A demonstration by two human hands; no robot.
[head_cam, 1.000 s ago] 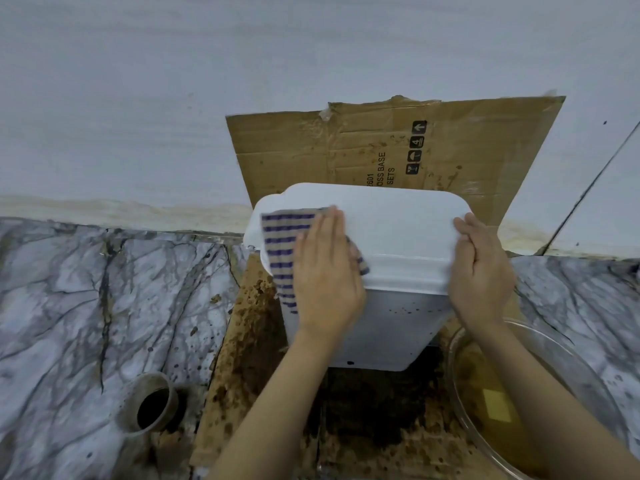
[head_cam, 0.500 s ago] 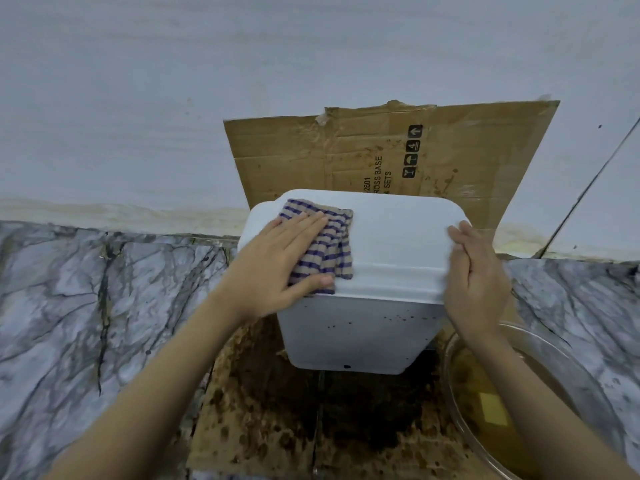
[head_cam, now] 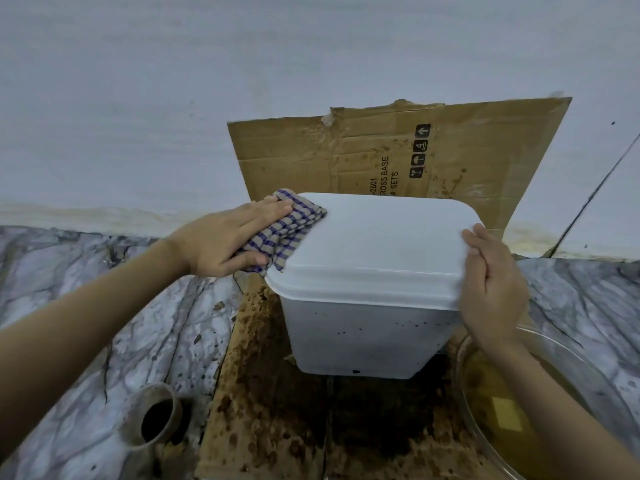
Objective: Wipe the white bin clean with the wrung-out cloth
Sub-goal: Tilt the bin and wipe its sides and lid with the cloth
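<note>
At my far left an open drain pipe sits in the veined marble slab, and I leave it alone. My left hand lies spread and flat, fingers straight, pressing the blue-checked cloth down. Over the last second the cloth has travelled from the near-left part of the lid to its far left corner, where it now hangs partly over the edge. I take that to mean the left part of the top has been covered. The white bin stands on a badly stained sheet of cardboard, with another piece of cardboard propped against the wall behind it. Its front wall shows dark specks, so that face probably has yet to be wiped, along with the right part of the lid. My right hand has stayed against the bin's right end, fingers relaxed over the lid's rim, steadying it rather than clutching. Beside it is a glass bowl of yellowish water.
</note>
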